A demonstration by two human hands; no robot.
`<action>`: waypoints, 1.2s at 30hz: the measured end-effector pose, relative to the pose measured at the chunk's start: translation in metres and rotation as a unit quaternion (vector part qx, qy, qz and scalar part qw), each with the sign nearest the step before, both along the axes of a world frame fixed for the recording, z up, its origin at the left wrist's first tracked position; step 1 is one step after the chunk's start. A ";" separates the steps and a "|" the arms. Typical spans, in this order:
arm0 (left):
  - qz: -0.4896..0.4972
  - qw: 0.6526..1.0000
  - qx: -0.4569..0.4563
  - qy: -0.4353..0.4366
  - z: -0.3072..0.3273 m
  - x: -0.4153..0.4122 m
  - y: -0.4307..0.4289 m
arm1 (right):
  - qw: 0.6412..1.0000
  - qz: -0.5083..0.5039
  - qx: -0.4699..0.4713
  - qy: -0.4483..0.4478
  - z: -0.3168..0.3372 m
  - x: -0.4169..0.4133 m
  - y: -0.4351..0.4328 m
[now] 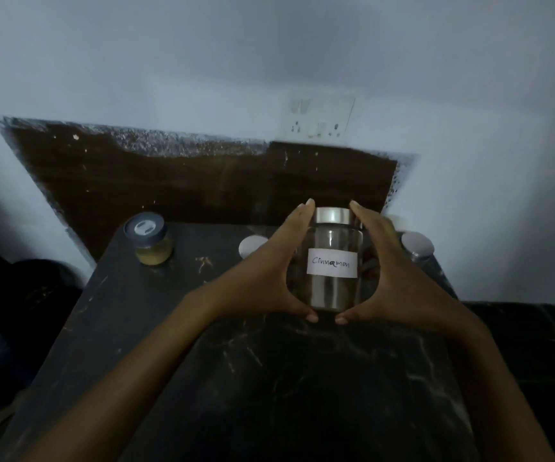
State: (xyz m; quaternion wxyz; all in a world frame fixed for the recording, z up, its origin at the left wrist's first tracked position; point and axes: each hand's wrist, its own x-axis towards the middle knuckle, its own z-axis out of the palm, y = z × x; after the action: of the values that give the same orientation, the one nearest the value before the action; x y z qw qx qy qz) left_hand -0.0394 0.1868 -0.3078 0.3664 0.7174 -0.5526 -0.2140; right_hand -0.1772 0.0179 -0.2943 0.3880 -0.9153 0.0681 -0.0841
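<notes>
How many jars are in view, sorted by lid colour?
Silver lid: 3 (Cinnamon jar held between left hand and right hand; left rear jar; right rear jar)
Grey lid: 1 (yellow-filled jar)
Total: 4

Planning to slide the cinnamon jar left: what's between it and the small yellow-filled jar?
Head view: the left hand gripping the clear silver-lidded cinnamon jar, and a round pale lid partly hidden behind that hand.

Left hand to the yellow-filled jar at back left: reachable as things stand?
Probably yes. Bare counter lies between the left hand and the yellow-filled jar, with nothing standing in the path. But that hand grips the Cinnamon jar together with the right hand, so it must let go first.
</notes>
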 end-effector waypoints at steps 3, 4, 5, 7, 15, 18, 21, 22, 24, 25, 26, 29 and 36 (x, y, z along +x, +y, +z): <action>-0.008 0.999 -0.028 -0.041 0.040 0.010 -0.019 | 0.998 -0.015 -0.028 -0.046 0.039 0.007 -0.012; -0.013 0.998 -0.039 -0.053 0.052 0.013 -0.024 | 0.998 -0.020 -0.032 -0.056 0.051 0.009 -0.016; -0.019 0.996 -0.052 -0.071 0.066 0.017 -0.030 | 0.996 -0.022 -0.039 -0.071 0.064 0.012 -0.019; -0.029 0.991 -0.073 -0.111 0.092 0.023 -0.039 | 0.992 -0.025 -0.058 -0.108 0.087 0.016 -0.027; -0.039 0.964 -0.147 -0.220 0.188 0.045 -0.071 | 0.967 -0.020 -0.135 -0.217 0.177 0.030 -0.052; -0.038 0.941 -0.183 -0.281 0.224 0.052 -0.080 | 0.951 -0.030 -0.162 -0.261 0.208 0.036 -0.063; -0.029 0.913 -0.231 -0.334 0.265 0.059 -0.092 | 0.929 -0.044 -0.196 -0.311 0.247 0.046 -0.075; -0.015 0.901 -0.243 -0.360 0.278 0.061 -0.095 | 0.920 -0.047 -0.210 -0.327 0.261 0.050 -0.080; 0.012 0.877 -0.265 -0.401 0.301 0.066 -0.100 | 0.901 -0.059 -0.240 -0.357 0.288 0.059 -0.088; 0.021 0.867 -0.279 -0.412 0.309 0.069 -0.102 | 0.892 -0.067 -0.251 -0.369 0.298 0.063 -0.091; 0.030 0.852 -0.298 -0.429 0.316 0.075 -0.105 | 0.883 -0.070 -0.262 -0.384 0.308 0.069 -0.095; 0.122 0.788 -0.305 -0.520 0.331 0.106 -0.112 | 0.860 -0.079 -0.283 -0.417 0.331 0.087 -0.104; 0.297 0.688 -0.189 -0.635 0.323 0.174 -0.126 | 0.856 -0.083 -0.301 -0.411 0.373 0.127 -0.111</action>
State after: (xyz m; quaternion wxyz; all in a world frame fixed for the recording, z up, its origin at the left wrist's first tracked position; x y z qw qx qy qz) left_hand 0.1342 0.0606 0.0151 0.1003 0.7246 -0.4397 0.5212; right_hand -0.0507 -0.0934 0.0782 0.0777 -0.8603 -0.0505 -0.5013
